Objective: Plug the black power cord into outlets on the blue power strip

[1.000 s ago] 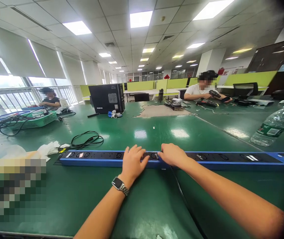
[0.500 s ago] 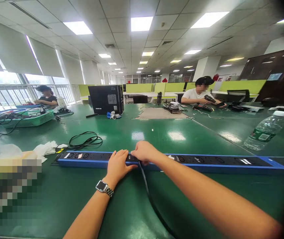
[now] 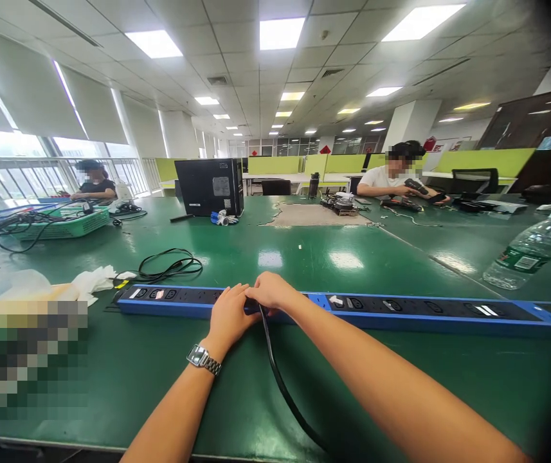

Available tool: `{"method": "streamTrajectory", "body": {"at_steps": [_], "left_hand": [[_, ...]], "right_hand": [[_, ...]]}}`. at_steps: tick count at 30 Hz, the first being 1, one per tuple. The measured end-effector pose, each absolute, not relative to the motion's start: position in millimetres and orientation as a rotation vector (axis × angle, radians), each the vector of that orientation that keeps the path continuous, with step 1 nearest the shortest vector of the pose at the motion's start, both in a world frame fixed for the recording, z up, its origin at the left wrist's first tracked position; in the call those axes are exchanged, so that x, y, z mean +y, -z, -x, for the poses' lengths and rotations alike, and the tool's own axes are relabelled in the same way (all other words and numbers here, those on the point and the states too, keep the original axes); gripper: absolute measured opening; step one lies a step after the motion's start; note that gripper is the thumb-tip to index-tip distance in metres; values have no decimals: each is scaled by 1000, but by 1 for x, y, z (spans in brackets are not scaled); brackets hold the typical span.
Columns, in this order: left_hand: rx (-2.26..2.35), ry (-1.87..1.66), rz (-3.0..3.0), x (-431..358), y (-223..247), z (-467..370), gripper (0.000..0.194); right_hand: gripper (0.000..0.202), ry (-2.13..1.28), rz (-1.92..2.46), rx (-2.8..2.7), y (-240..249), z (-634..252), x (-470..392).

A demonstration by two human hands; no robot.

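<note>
A long blue-and-black power strip (image 3: 386,312) lies across the green table in front of me. My left hand (image 3: 231,312), with a watch on its wrist, rests over the strip's middle-left part, its fingers wrapped over the top and its thumb toward the near side. My right hand (image 3: 270,292) touches it, fingers closed at the end of a black power cable (image 3: 275,366) right at the strip. The cable's plug is hidden under my fingers, so I cannot see whether it sits in a socket. From there the cable curves down to the table's near edge.
A coiled black cord (image 3: 171,265) lies behind the strip's left end. A plastic water bottle (image 3: 530,251) stands at the right. Farther back are a computer case (image 3: 209,188) and a green basket (image 3: 70,222) with cables. Two people sit across the table, one holding a dark tool.
My right hand has shifted slightly left along the strip, closer against my left hand. The left fingers have drawn in. The view has shifted a little.
</note>
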State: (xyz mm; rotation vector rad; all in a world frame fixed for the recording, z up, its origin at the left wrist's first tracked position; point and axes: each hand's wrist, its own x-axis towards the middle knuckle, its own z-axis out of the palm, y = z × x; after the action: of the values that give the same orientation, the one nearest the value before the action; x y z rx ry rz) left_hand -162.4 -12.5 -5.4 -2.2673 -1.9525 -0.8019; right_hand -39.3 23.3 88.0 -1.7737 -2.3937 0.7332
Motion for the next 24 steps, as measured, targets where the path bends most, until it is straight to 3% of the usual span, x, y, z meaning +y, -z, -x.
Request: {"method": "streamTrajectory", "body": {"at_steps": [12,17,21,24], "left_hand": [[-2113,832,2105,-19,2,163,42],[-2147,842,2033,-20,4,164,57],[-2099,898,2071,-22,1,164,38],[-2087,904,2061,-23,0,164,37]], "right_hand": [[38,-484,1853,-2465,-91,66,30],[31,-643,1901,-2427,-88,64,30],[34,-513,1871,-2390,-88,66,26],[32,-606,1909,-2374,-90,64,25]]}}
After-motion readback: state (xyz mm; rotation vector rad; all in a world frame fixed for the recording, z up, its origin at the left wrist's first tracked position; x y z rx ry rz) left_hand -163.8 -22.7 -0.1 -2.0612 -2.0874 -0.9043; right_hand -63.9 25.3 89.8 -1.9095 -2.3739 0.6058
